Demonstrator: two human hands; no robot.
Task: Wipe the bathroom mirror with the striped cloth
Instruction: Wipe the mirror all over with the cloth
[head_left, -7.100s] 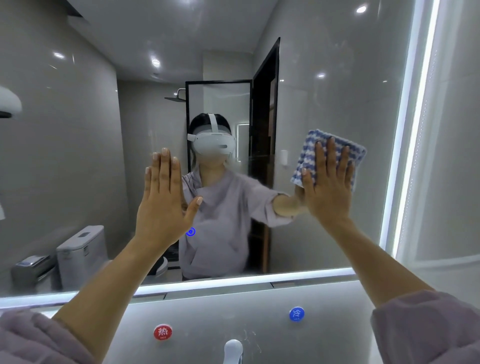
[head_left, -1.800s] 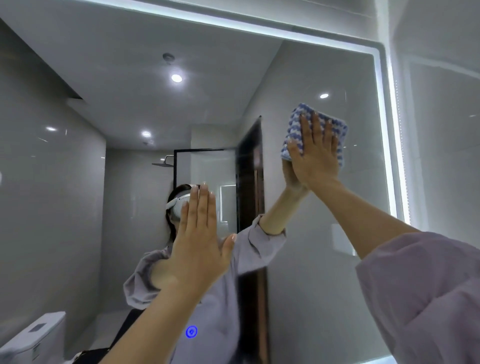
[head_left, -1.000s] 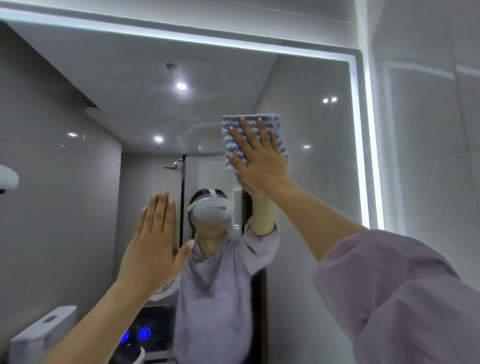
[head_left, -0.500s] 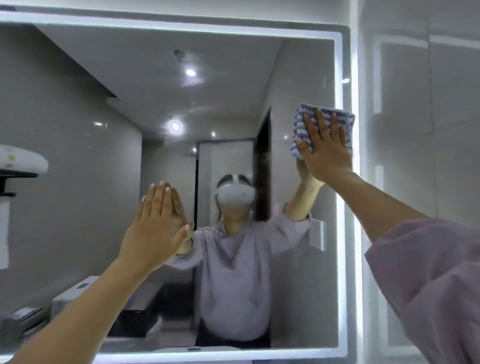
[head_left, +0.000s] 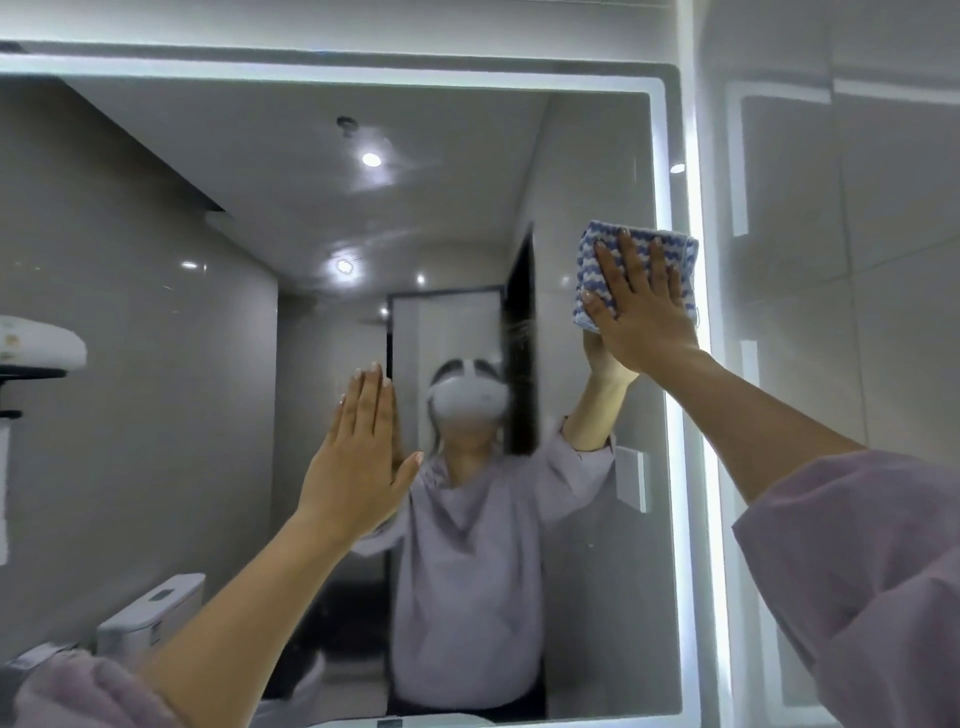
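The bathroom mirror (head_left: 156, 364) fills most of the head view, with a lit strip around its frame. My right hand (head_left: 641, 312) presses the folded blue-and-white striped cloth (head_left: 592, 260) flat against the glass near the mirror's upper right edge, fingers spread over it. My left hand (head_left: 358, 462) is held up flat in front of the mirror's middle, fingers together and thumb out, holding nothing; I cannot tell whether it touches the glass. Both forearms reach up from the bottom corners.
A glossy tiled wall (head_left: 841, 312) stands right of the mirror's lit right edge (head_left: 693, 467). The mirror reflects a person in a lilac top, a toilet at lower left, a shelf at left and ceiling lights.
My right hand has carried the cloth from the upper middle of the mirror to its right edge and a little downward. My left hand stays raised flat before the glass.
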